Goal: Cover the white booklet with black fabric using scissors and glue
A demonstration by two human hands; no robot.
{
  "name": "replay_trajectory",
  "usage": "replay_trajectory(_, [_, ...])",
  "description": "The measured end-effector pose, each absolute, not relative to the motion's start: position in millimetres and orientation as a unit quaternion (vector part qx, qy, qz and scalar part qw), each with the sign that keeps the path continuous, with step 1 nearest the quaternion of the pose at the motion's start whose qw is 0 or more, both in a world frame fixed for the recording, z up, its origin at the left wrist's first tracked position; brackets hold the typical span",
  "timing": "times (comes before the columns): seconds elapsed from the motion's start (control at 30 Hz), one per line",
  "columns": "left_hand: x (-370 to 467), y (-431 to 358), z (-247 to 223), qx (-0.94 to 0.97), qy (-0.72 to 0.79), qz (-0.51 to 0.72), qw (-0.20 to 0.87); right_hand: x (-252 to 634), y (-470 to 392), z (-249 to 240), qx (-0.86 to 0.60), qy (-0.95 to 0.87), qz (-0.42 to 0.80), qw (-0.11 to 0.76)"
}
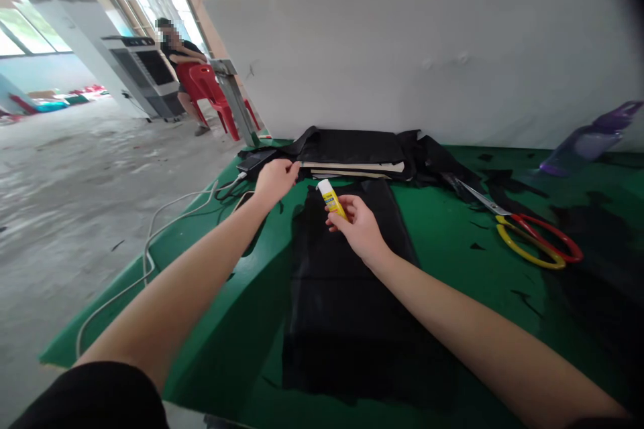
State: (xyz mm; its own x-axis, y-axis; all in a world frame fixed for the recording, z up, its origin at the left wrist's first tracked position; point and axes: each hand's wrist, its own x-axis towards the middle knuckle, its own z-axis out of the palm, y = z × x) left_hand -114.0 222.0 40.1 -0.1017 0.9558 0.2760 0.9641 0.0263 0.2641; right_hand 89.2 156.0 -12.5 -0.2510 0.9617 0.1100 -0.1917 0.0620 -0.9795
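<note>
My right hand [359, 224] is closed around a yellow glue stick [332, 202], its white end pointing up and left. Below it a long piece of black cloth [347, 295] lies flat on the green tabletop [241, 322]. My left hand [276, 181] is pinched closed at the left end of a stack of pale sheets [362, 166]; what is between its fingertips, if anything, I cannot make out. Folded black material [352, 145] covers the top of that stack. Under my left wrist a phone-like dark object [254, 238] is partly hidden.
Scissors [508, 214] with red and yellow handles lie right, among black scraps [477, 247]. A purple bottle [583, 144] stands far right. A white cable [148, 241] runs along the left edge. A white board [402, 60] rises behind; a person [184, 57] sits beyond.
</note>
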Motion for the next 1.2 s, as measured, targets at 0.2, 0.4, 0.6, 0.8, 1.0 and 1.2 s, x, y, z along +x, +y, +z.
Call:
replay_trajectory(0.2, [-93.1, 215.0, -1.3, -0.686, -0.700, -0.198, -0.037, 91.3, 156.5, -9.9, -0.373, -0.498, 0.563, 0.544])
replay_trajectory(0.4, [-99.9, 226.7, -9.2, -0.654, -0.724, -0.197, -0.100, 91.4, 158.0, -9.3, -0.382, -0.473, 0.571, 0.552])
replay_trajectory(0.6, [-90.4, 208.2, -5.6, -0.672, -0.694, -0.250, -0.064, 91.1, 157.9, -8.0, -0.376, -0.452, 0.588, 0.555])
replay_trajectory(0.8, [-73.6, 167.0, -5.4, -0.777, -0.572, -0.254, 0.065, 92.3, 159.2, -6.7, -0.360, -0.428, 0.592, 0.580])
replay_trajectory(1.0, [-63.1, 141.9, -6.1, -0.830, -0.518, -0.198, 0.062, 93.4, 161.4, -12.1, -0.371, -0.436, 0.576, 0.584])
replay_trajectory(1.2, [-61.0, 128.2, -7.1, -0.840, -0.512, -0.176, 0.035, 94.4, 160.0, -8.1, -0.375, -0.437, 0.575, 0.581])
